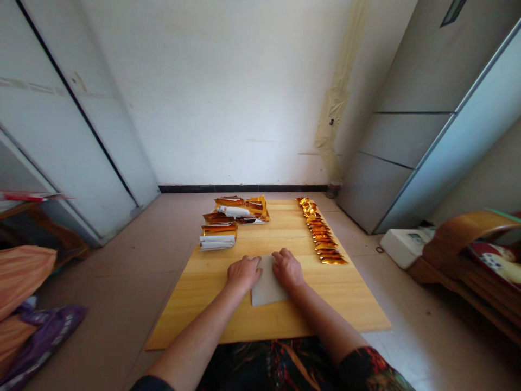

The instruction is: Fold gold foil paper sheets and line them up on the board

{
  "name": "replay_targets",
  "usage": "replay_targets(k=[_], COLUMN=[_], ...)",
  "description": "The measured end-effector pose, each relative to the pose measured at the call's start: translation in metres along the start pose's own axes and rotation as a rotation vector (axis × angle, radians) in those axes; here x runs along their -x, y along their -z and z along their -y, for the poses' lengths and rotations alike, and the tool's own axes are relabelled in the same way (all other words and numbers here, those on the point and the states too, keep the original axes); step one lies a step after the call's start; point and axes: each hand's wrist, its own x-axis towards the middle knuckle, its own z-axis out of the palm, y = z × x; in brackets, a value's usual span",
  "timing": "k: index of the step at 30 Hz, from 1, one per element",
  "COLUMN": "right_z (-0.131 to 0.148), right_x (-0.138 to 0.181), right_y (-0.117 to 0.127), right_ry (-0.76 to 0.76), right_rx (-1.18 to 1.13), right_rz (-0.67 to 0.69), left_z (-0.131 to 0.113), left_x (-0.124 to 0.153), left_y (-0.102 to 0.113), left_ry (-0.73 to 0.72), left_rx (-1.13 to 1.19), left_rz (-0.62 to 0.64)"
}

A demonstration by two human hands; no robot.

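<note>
A white sheet of paper (266, 288) lies on a low wooden board (350, 304) in front of me. My left hand (243, 273) rests on the sheet's left edge with fingers curled down onto it. My right hand (287, 268) presses on its right upper part, fingers bent onto the paper. Both hands touch the sheet; the far edge of the paper is hidden under them.
A row of several folded gold-foil pieces (321, 232) runs along the board's right side. Stacks of gold and white paper (230, 220) sit at the far left. A white box (405, 245) and wooden chair (472, 250) stand right; bags (28, 304) lie left.
</note>
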Motion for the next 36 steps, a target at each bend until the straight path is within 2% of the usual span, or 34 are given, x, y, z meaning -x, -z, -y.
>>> replay_targets(k=[2, 5, 7, 9, 13, 20, 25, 28, 31, 33, 36], right_z=[0.001, -0.001, -0.002, -0.003, -0.004, -0.004, -0.012, -0.021, -0.031, -0.036, -0.039], right_x=[0.003, 0.006, 0.006, 0.006, 0.007, 0.006, 0.004, 0.01, 0.02, 0.027, 0.032], right_y=[-0.002, -0.006, -0.009, -0.01, -0.012, -0.009, -0.007, -0.007, -0.007, -0.007, -0.008], right_ry=[0.074, 0.12, 0.163, 0.207, 0.212, 0.15, 0.145, 0.284, 0.491, 0.544, 0.549], right_rx=[0.025, 0.062, 0.074, 0.078, 0.077, 0.057, -0.023, -0.155, -0.286, -0.332, -0.367], right_rz=[-0.002, 0.0, -0.01, -0.028, -0.047, -0.044, -0.044, -0.02, 0.094, 0.139, 0.117], left_z=[-0.002, 0.001, 0.004, 0.008, 0.011, 0.012, 0.018, 0.017, 0.016, 0.016, 0.018], left_x=[0.004, 0.006, 0.006, 0.007, 0.011, 0.012, 0.006, 0.008, 0.01, 0.009, 0.008], left_y=[0.0, -0.005, -0.012, -0.02, -0.029, -0.022, -0.02, -0.019, -0.019, -0.019, -0.021], left_ry=[-0.044, -0.231, -0.383, -0.445, -0.421, -0.311, -0.329, -0.336, -0.329, -0.317, -0.301], left_rx=[-0.105, -0.176, -0.161, -0.128, -0.118, -0.143, -0.108, -0.153, -0.165, -0.147, -0.11], left_rz=[-0.024, -0.073, -0.054, -0.023, -0.019, -0.084, -0.107, -0.126, -0.133, -0.134, -0.136])
